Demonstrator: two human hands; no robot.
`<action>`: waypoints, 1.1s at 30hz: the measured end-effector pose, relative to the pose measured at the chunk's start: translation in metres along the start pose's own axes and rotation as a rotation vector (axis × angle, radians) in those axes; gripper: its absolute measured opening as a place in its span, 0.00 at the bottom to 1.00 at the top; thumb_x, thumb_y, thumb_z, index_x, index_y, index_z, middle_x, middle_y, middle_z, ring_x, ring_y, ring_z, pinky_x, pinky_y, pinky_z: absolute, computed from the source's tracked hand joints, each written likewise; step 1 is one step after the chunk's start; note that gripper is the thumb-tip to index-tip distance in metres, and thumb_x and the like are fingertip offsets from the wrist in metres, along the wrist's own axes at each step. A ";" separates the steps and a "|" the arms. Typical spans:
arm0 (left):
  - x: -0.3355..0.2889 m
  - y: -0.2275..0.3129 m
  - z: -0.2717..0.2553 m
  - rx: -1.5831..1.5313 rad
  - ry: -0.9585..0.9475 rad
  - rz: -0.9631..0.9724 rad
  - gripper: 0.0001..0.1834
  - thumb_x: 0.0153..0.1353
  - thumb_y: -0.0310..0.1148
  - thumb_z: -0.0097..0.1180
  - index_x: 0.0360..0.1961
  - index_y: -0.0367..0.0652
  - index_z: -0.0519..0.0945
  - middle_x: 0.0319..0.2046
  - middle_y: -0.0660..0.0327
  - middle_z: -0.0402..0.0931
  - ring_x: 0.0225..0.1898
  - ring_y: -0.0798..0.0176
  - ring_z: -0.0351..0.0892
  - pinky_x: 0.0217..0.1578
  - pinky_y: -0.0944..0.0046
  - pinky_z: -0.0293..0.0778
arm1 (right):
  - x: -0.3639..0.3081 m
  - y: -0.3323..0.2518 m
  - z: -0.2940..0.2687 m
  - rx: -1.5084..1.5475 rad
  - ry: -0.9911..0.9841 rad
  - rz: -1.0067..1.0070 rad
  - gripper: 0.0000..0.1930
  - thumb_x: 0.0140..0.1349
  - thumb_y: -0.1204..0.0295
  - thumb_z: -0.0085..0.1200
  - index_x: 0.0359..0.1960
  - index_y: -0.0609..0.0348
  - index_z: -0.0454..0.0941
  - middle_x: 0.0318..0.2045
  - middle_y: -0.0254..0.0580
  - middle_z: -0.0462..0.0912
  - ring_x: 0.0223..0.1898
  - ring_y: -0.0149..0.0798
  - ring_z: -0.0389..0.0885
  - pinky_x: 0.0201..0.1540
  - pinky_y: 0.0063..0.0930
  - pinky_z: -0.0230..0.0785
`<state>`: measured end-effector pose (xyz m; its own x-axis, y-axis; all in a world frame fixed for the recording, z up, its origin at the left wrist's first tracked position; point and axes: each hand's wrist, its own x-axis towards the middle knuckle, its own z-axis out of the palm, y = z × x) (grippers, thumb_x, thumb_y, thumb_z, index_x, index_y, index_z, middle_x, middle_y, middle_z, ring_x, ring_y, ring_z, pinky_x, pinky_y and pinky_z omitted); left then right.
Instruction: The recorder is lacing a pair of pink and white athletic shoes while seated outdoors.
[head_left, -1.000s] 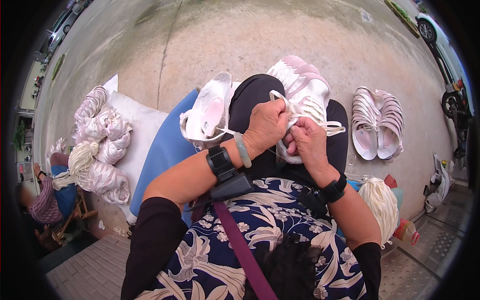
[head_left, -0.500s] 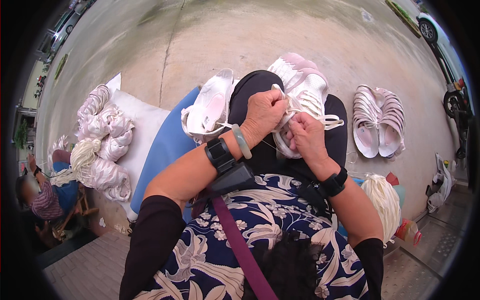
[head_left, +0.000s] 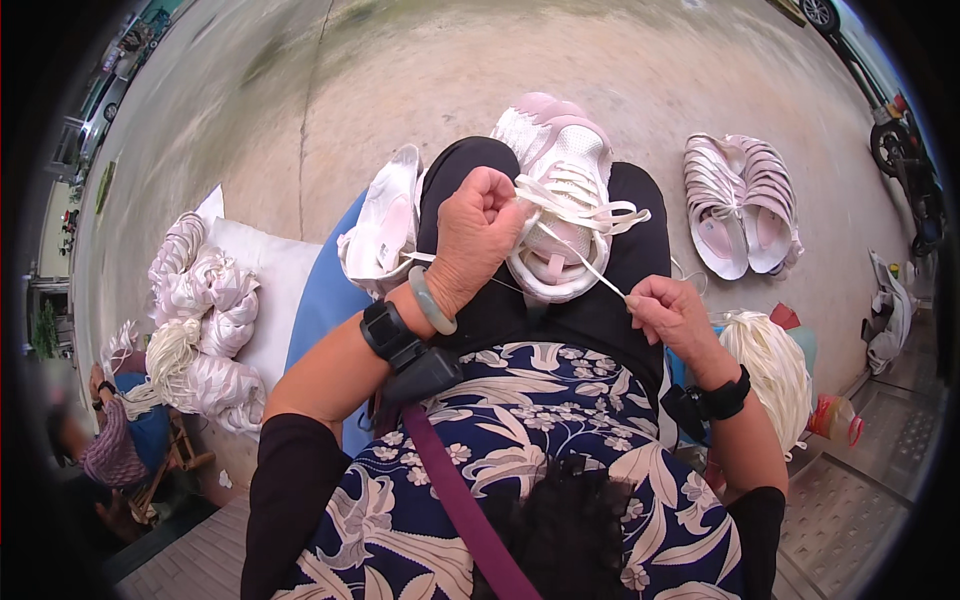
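Between my knees lies a white-and-pink sneaker upper [head_left: 585, 155], its opening toward me and its pink tongue loop showing. My left hand [head_left: 482, 222] is closed at the upper's left side, pinching the white shoelace [head_left: 570, 212] where it loops across the opening. Drawn out taut from there, one strand runs to my right hand [head_left: 670, 312], whose thumb and fingers pinch it to the right of the upper. Free lace loops stick out over the right side. Another white upper [head_left: 382, 215] with a pink insole rests by my left knee.
Right of my knees are tied stacks of uppers [head_left: 712, 195] on the concrete. A hank of white laces [head_left: 765, 375] hangs near my right elbow. Bundled uppers [head_left: 215, 285] lie on a white sheet [head_left: 275, 265] at left. A seated person [head_left: 118, 450] is farther left; a motorbike [head_left: 893, 145] stands far right.
My right hand has moved from the upper toward the lower right, drawing a lace strand taut. My left hand stays pinched at the upper's left side. The whole view has shifted a little.
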<state>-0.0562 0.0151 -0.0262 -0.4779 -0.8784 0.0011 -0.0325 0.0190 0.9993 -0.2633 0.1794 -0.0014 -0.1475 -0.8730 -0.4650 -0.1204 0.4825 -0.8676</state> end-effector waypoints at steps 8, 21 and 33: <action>-0.002 0.009 0.045 0.239 -0.410 -0.302 0.08 0.61 0.24 0.45 0.34 0.31 0.75 0.19 0.60 0.75 0.12 0.72 0.72 0.11 0.71 0.67 | 0.045 -0.009 0.020 0.225 0.191 -0.099 0.14 0.65 0.62 0.50 0.31 0.61 0.75 0.18 0.33 0.74 0.14 0.21 0.67 0.16 0.14 0.58; 0.004 0.004 0.058 0.025 -0.334 -0.502 0.06 0.61 0.25 0.44 0.30 0.36 0.74 0.18 0.60 0.74 0.10 0.71 0.71 0.08 0.72 0.65 | 0.067 0.004 0.030 0.528 0.215 -0.111 0.06 0.61 0.72 0.55 0.29 0.60 0.74 0.19 0.32 0.74 0.16 0.19 0.67 0.17 0.12 0.59; -0.004 0.027 -0.045 0.286 -0.701 -0.614 0.07 0.61 0.29 0.51 0.29 0.39 0.78 0.17 0.68 0.71 0.13 0.78 0.67 0.14 0.79 0.62 | 0.065 0.010 0.038 0.536 0.302 -0.209 0.05 0.64 0.72 0.49 0.36 0.61 0.73 0.21 0.31 0.75 0.16 0.19 0.66 0.20 0.12 0.61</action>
<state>-0.0156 -0.0019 0.0027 -0.7178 -0.2925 -0.6318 -0.6180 -0.1503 0.7717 -0.2366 0.1248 -0.0472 -0.4527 -0.8485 -0.2741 0.3183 0.1333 -0.9386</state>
